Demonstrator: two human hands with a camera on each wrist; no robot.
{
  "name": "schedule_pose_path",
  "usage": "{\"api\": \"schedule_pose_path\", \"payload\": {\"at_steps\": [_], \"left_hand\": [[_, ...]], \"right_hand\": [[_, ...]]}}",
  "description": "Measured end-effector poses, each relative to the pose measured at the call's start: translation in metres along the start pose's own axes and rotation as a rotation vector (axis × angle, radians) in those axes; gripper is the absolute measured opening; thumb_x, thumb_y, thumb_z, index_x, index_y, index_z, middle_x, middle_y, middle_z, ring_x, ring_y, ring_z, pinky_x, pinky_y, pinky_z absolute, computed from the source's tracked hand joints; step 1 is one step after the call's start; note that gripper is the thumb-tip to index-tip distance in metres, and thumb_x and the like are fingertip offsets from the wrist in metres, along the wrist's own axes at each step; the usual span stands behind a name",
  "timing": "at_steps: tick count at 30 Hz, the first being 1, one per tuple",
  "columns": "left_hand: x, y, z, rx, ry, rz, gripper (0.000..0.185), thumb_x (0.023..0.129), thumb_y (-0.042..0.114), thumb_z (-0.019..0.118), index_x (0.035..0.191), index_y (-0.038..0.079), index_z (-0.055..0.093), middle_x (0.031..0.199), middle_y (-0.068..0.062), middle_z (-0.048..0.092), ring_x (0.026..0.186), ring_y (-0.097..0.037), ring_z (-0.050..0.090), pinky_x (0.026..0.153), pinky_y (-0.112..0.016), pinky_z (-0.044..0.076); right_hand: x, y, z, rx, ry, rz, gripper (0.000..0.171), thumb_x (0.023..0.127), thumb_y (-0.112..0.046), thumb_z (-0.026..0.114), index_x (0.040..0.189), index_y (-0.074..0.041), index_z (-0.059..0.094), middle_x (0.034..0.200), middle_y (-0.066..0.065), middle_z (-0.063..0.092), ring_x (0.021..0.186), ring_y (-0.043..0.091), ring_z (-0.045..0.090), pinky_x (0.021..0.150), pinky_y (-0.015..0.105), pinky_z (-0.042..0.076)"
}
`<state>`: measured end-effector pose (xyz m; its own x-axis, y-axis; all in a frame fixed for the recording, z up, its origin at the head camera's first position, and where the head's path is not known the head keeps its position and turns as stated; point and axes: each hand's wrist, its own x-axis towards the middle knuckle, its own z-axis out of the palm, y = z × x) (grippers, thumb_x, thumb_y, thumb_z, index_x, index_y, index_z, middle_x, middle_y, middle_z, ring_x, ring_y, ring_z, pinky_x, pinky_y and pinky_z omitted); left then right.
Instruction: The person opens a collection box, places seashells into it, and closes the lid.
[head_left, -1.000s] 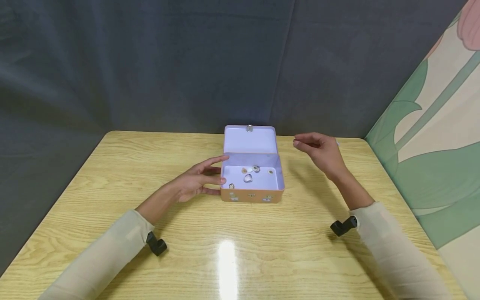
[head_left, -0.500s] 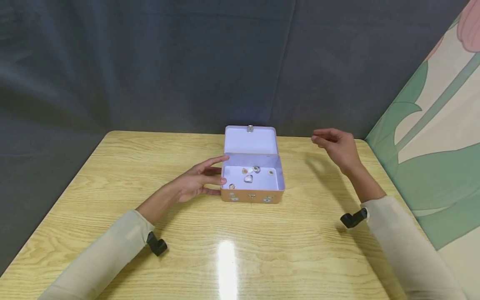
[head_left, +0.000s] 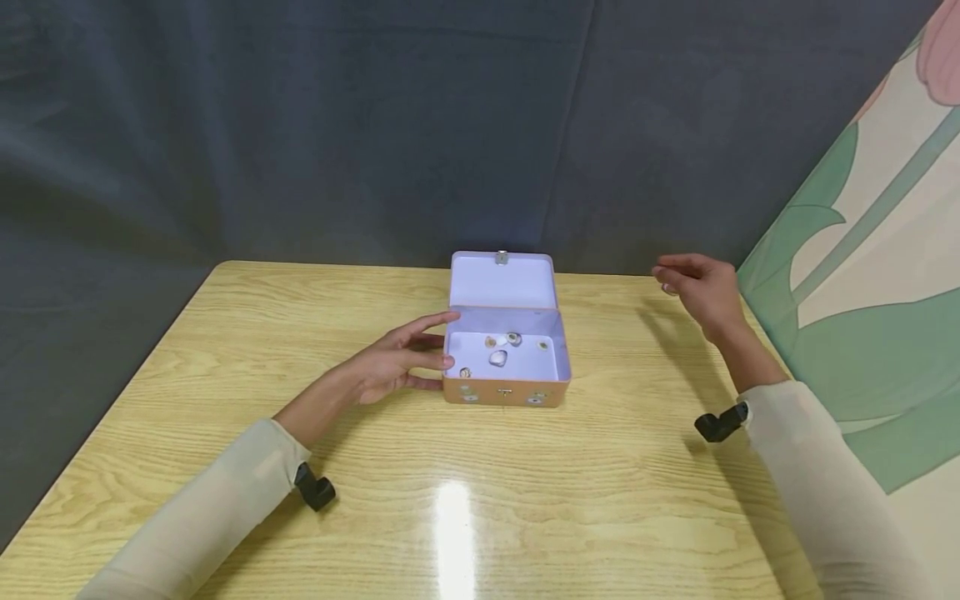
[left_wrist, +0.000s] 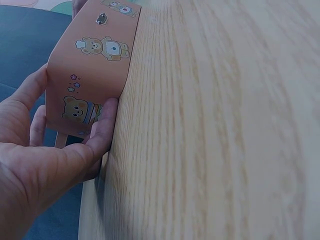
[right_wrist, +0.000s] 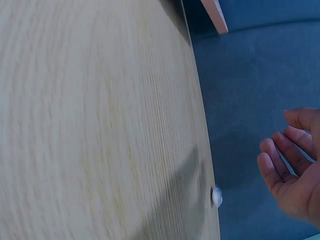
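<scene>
Several small pieces (head_left: 497, 358), perhaps five, are already gathered on the pale floor of the box (head_left: 504, 393), which is set near the middle of the counter (head_left: 480, 500), towards its far edge. Its lid (head_left: 501, 283) is stood upright at the back, so the box is left open.

The box is steadied at its left end by the left grip (head_left: 390, 362). In the left wrist view the thumb is pressed against the orange front wall beside a bear sticker, and the fingers are wrapped round the end wall, so the corner is clasped between them.

The right grip (head_left: 701, 287) is held above the far right corner of the counter, well apart from the box. Its fingers are loosely curled and slack, and nothing is seen between them in the right wrist view. One small white bead (right_wrist: 216, 196) is seen there at the very edge of the counter, just beside that grip but not touched by it.

The work is judged to be well advanced. Most of the pieces appear to be stowed, the bead is judged to be the one piece not yet collected, and the lid is yet to be lowered and latched. Whether other pieces lie out of view cannot be told.
</scene>
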<state>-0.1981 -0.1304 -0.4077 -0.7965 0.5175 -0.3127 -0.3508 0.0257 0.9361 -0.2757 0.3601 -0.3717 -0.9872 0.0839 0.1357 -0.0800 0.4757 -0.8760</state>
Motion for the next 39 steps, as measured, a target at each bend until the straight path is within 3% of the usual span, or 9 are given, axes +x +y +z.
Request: {"api": "schedule_pose_path", "payload": {"at_steps": [4,11,19,29,39], "left_hand": [[0.0,0.0,0.0,-0.002,-0.001,-0.002,0.084,0.108,0.0,0.072,0.175,0.039,0.041,0.171,-0.019,0.039,0.139,-0.036,0.065,0.112,-0.05,0.065],[0.002,0.0,0.0,0.0,0.002,-0.006,0.085,0.107,0.0,0.073,0.176,0.039,0.04,0.172,-0.019,0.038,0.141,-0.037,0.063,0.113,-0.051,0.065],[0.003,-0.001,-0.002,0.002,0.008,-0.004,0.083,0.107,0.002,0.074,0.175,0.039,0.042,0.172,-0.018,0.038,0.139,-0.037,0.064,0.112,-0.051,0.065],[0.003,-0.001,0.0,-0.001,0.02,-0.007,0.083,0.106,0.001,0.075,0.173,0.04,0.044,0.172,-0.019,0.037,0.138,-0.035,0.064,0.113,-0.053,0.064],[0.003,0.0,0.003,-0.006,0.022,-0.007,0.084,0.105,0.001,0.076,0.173,0.04,0.045,0.172,-0.018,0.038,0.137,-0.034,0.065,0.113,-0.054,0.064]], "right_hand": [[0.005,0.006,-0.007,-0.015,0.022,0.038,0.033,0.11,-0.03,0.075,0.137,-0.011,0.077,0.089,-0.041,0.071,0.086,-0.014,0.068,0.077,0.006,0.054],[0.009,0.019,-0.016,-0.082,-0.005,0.097,0.056,0.112,-0.04,0.07,0.15,0.001,0.066,0.096,-0.041,0.064,0.096,-0.01,0.065,0.08,0.008,0.054],[0.016,0.035,-0.017,-0.107,0.003,0.172,0.059,0.111,-0.039,0.072,0.152,0.002,0.064,0.093,-0.039,0.061,0.093,-0.009,0.064,0.083,0.013,0.058],[0.023,0.056,-0.018,-0.118,0.008,0.239,0.065,0.109,-0.036,0.076,0.157,0.004,0.059,0.085,-0.039,0.058,0.087,-0.007,0.065,0.076,0.011,0.059],[0.031,0.07,-0.019,-0.23,0.02,0.274,0.064,0.11,-0.041,0.073,0.156,0.001,0.062,0.113,-0.017,0.062,0.097,-0.003,0.054,0.083,0.013,0.048]]}}
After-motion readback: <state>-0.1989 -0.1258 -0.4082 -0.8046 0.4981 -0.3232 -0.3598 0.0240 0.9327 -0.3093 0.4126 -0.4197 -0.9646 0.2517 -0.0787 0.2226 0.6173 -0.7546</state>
